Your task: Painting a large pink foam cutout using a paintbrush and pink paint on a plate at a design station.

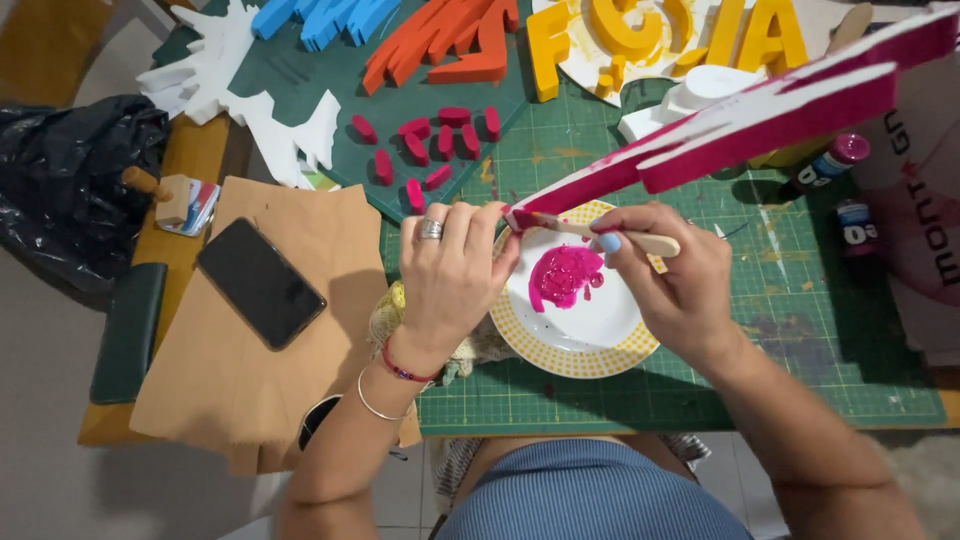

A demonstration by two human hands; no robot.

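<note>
Brush (600, 232) pinched in right hand (668, 282), left hand (452, 272) gripping pink foam piece (740, 130) tip: short strokes, reload from plate (600, 345) below.

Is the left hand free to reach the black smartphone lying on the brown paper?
Probably not at once: the left hand grips the tip of the long pink-painted foam piece. The black smartphone lies uncovered on the brown paper just beside it, nothing between.

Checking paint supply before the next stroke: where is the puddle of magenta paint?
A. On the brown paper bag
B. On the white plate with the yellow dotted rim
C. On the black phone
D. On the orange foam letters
B: the magenta paint puddle lies on the white plate, below the paintbrush in the right hand.
</note>
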